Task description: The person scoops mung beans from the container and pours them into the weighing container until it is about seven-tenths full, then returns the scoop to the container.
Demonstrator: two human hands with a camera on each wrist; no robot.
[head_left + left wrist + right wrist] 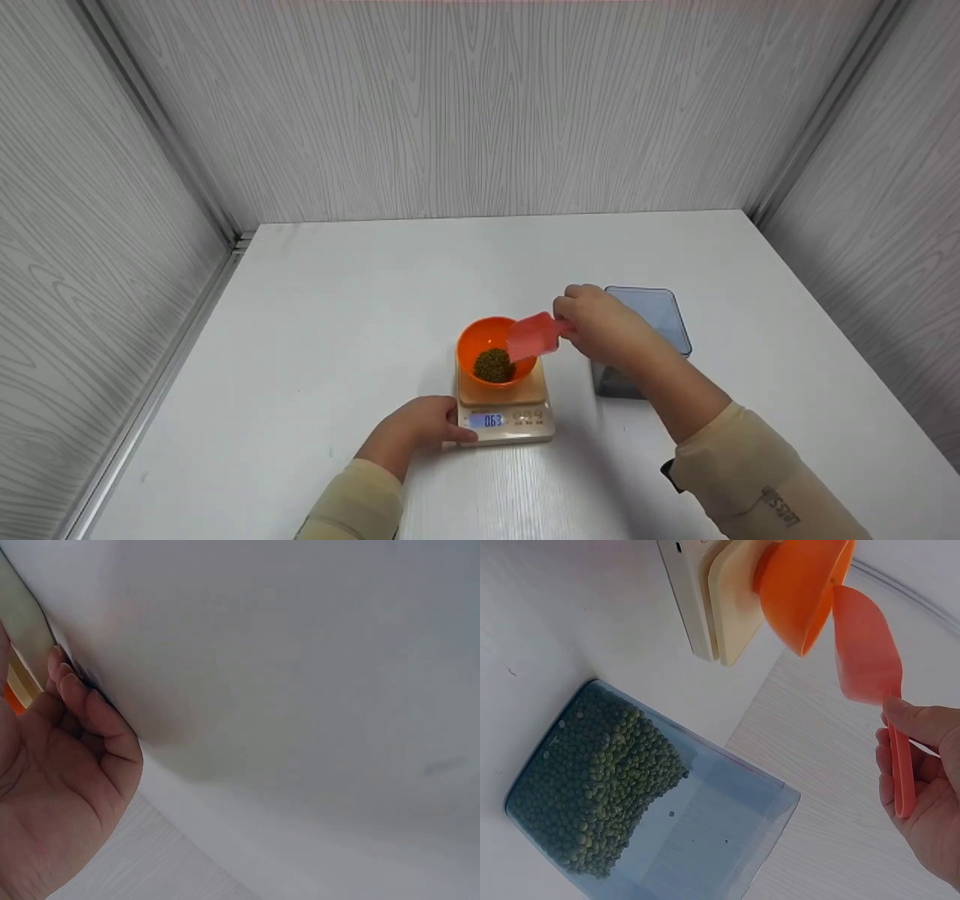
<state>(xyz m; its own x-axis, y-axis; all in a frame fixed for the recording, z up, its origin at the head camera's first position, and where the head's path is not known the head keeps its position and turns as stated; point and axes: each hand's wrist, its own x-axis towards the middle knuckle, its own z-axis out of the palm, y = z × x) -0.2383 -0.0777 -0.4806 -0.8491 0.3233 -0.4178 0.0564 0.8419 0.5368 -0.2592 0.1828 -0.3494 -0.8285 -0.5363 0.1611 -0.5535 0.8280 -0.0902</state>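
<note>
My right hand (611, 330) grips the handle of a pink scoop (534, 336). The scoop is tilted, its lip over the right side of an orange bowl (478, 336). A small heap of green beans (493, 366) lies in the bowl, which sits on a kitchen scale (517, 433) reading 0.63. At the scale's front left corner, my left hand (424, 424) holds on, thumb along the front and fingers at the side. In the left wrist view, those fingers (105, 716) curl against the edge of the scale, mostly out of sight.
Right of the scale stands a bluish clear container (739, 799), partly behind my right forearm in the head view; green beans (622, 772) fill part of it. The white table (337, 300) is bounded by grey wood-patterned panels (465, 112) at the back and sides.
</note>
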